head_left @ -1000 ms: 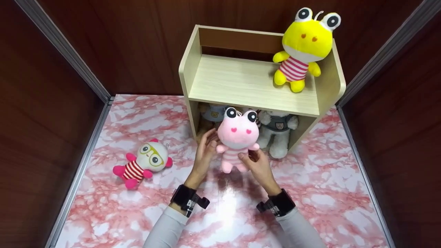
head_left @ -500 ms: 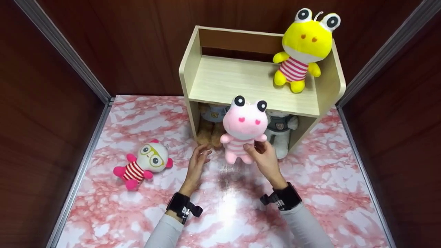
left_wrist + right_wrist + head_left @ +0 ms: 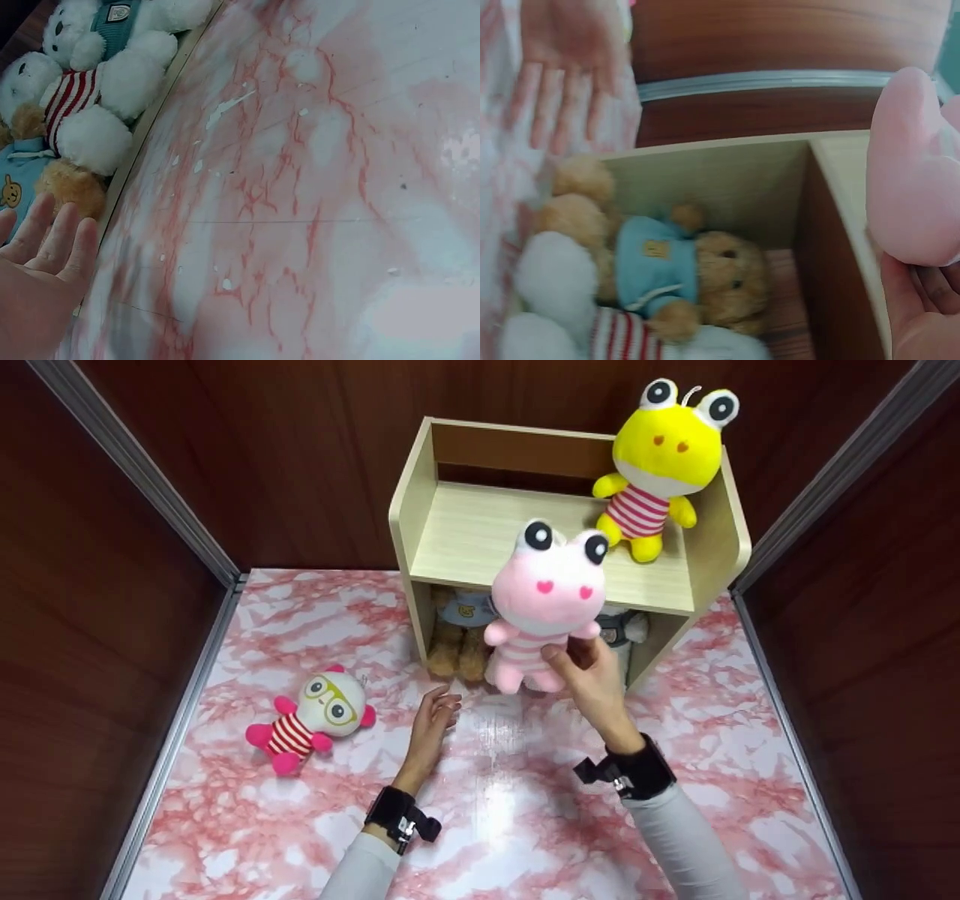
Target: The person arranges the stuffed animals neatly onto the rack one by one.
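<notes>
My right hand [image 3: 596, 686] grips a pink frog plush toy [image 3: 550, 592] by the side of its striped body, thumb across the front. The toy is held upright in the air before the wooden shelf [image 3: 465, 521], overlapping its upper board in the head view. Low in front of the shelf, my left hand [image 3: 433, 720] holds nothing, its fingers loosely extended; the left wrist view shows the same hand [image 3: 45, 277] near the lower compartment. A yellow frog plush toy [image 3: 664, 454] sits at the right end of the upper board.
Inside the lower compartment sit a brown teddy bear [image 3: 731, 281] in a blue top and white bears [image 3: 94, 139], one striped, one in a green top. A panda plush toy [image 3: 315, 712] lies on the marbled floor [image 3: 487, 810] at left. Dark wooden panels [image 3: 300, 457] enclose the area.
The left hand has let go of the pink frog plush toy and drawn back down and left. The right hand has raised the toy up and to the right.
</notes>
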The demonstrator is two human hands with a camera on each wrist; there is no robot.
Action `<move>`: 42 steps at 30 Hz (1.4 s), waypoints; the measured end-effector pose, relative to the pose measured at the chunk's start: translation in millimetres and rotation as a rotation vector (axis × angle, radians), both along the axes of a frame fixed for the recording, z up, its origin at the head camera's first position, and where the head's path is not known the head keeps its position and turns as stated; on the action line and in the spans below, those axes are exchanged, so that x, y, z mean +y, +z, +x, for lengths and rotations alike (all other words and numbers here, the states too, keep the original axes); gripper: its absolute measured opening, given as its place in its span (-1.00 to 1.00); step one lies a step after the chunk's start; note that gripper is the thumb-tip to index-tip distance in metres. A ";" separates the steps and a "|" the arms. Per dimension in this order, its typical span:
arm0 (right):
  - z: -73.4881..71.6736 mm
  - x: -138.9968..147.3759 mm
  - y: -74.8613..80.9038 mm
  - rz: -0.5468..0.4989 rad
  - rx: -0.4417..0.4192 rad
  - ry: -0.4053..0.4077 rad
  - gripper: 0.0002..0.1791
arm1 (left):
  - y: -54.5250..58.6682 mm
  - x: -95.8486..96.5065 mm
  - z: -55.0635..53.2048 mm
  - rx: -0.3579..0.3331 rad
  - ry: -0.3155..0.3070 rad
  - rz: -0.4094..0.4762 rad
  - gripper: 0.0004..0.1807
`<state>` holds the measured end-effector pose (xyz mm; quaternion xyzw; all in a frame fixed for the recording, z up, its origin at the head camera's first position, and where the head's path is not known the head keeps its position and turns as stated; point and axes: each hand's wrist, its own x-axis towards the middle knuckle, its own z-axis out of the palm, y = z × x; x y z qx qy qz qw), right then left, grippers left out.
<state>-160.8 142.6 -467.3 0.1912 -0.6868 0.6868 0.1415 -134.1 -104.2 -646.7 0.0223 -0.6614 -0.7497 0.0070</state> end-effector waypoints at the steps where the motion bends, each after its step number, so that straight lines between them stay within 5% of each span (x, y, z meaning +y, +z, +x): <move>1: -0.7 0.3 5.3 0.000 0.020 0.000 -0.45 | -0.4 0.0 0.1 -0.008 -0.005 -0.001 -0.47; 7: -9.9 0.8 35.8 -0.048 0.095 -0.009 -0.50 | 2.6 -0.3 -0.4 -0.080 -0.068 0.011 -0.48; 15: -35.7 2.9 63.4 -0.055 0.096 -0.082 -0.61 | 33.0 -3.9 12.2 -0.116 -0.199 -0.125 -0.49; 29: -67.8 0.1 79.4 -0.093 0.079 -0.129 -0.68 | 34.4 -5.8 12.8 -0.150 -0.250 -0.166 -0.46; 32: -69.0 -3.0 91.8 -0.080 0.067 -0.131 -0.64 | 28.1 -6.3 10.8 -0.152 -0.253 -0.166 -0.44; 38: -79.5 -5.0 107.1 -0.023 0.032 -0.176 -0.54 | -2.3 -4.6 1.3 -0.172 -0.230 -0.152 -0.43; 42: -94.3 -6.3 109.0 -0.067 0.021 -0.109 -0.51 | -13.0 -3.2 -1.1 -0.180 -0.211 -0.160 -0.42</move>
